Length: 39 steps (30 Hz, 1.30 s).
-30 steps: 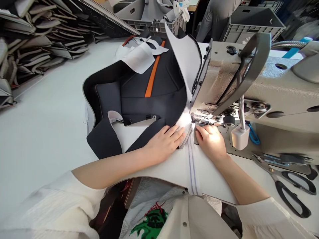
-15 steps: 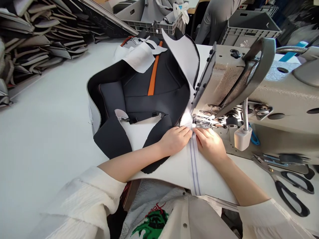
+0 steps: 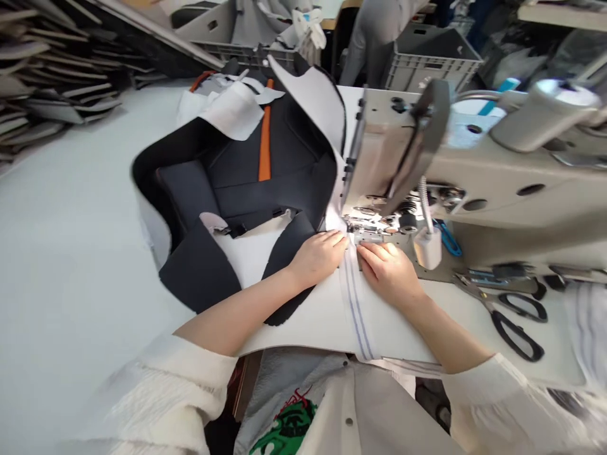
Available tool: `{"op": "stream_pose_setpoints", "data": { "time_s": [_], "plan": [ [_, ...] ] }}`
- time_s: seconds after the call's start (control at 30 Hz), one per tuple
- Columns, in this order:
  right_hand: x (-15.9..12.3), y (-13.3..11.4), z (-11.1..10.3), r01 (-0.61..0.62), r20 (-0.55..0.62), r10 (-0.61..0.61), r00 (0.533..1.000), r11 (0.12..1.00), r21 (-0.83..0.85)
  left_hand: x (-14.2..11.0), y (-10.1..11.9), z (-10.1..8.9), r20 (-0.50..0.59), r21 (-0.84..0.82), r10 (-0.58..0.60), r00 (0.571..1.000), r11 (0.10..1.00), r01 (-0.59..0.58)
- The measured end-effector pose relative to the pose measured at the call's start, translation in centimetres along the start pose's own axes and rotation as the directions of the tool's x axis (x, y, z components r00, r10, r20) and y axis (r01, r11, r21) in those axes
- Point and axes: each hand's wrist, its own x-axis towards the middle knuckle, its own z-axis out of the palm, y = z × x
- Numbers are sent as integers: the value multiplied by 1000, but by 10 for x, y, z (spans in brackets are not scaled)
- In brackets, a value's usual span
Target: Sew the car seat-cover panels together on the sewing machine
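Note:
A black padded seat cover (image 3: 187, 268) with an orange stripe (image 3: 265, 145) and white backing lies on the table, its right edge at the sewing machine's presser foot (image 3: 351, 225). My left hand (image 3: 318, 256) is closed on that edge just in front of the foot. A white strip with blue lines (image 3: 353, 297) runs from the foot towards me, over the table's front edge. My right hand (image 3: 391, 272) rests on the machine bed just right of the strip, fingers extended and lying flat, fingertips slightly apart from the strip. The fingertips of my left hand partly hide the seam.
The sewing machine (image 3: 502, 170) fills the right side, with a lamp (image 3: 427, 248) hanging from it. Black-handled scissors (image 3: 516, 325) and a blue clip-like tool (image 3: 448, 238) lie at the right. Stacked panels (image 3: 57, 95) stand far left. Grey crates (image 3: 431, 69) and a person's leg (image 3: 370, 38) are behind.
The view has swung right, so everything sits further left. My right fingers have moved off the strip, slightly to the right. My left hand stays at the cover's edge.

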Motion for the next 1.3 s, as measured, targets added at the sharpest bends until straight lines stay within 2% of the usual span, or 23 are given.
{"op": "stream_pose_setpoints", "data": {
  "time_s": [0.1,0.2,0.27,0.33,0.43,0.53,0.7,0.83,0.93,1.0,1.13,1.2,1.27,1.3],
  "plan": [
    [-37,6,-20,-51,13,51,999,998,21,-2,-2,-3,-30,-2,31,999,1000,-31],
    [-95,29,-52,-208,-61,206,977,978,-23,-2,-5,-2,-82,-3,68,994,998,-68],
    [-138,52,-78,-397,-98,388,916,913,-93,-1,-6,-1,-89,-14,58,994,998,-60],
    [-175,75,-99,-508,-21,511,859,849,-143,-1,-4,-1,-59,-42,21,998,999,-23],
    [-208,100,-115,-473,166,490,856,871,-132,-1,-3,-4,1,-69,-63,998,996,63],
    [-217,106,-116,-387,245,407,880,913,-126,-4,-8,-7,-6,-80,-186,982,979,185],
    [-214,104,-110,-290,274,344,898,931,-221,-8,-26,-1,-124,-49,-364,923,932,360],
    [-194,94,-103,-311,265,354,897,931,-191,3,-40,5,-64,-38,-441,895,898,439],
    [-165,68,-101,-310,281,340,897,939,-147,4,-49,-4,-13,26,-451,892,892,452],
    [-141,42,-99,-230,304,242,921,970,-76,-8,-53,-15,17,69,-442,897,896,439],
    [-89,-17,-85,-42,288,-27,957,972,232,-54,-55,-32,34,133,-490,871,866,482],
    [-64,-41,-72,72,304,-157,940,959,275,-76,-54,-38,31,120,-503,864,860,497],
    [-45,-51,-59,180,361,-245,900,962,205,-90,-53,-44,12,61,-495,869,868,493],
    [-38,-50,-54,208,390,-251,886,967,150,-93,-53,-48,-10,23,-474,880,880,474]
  ]
}}
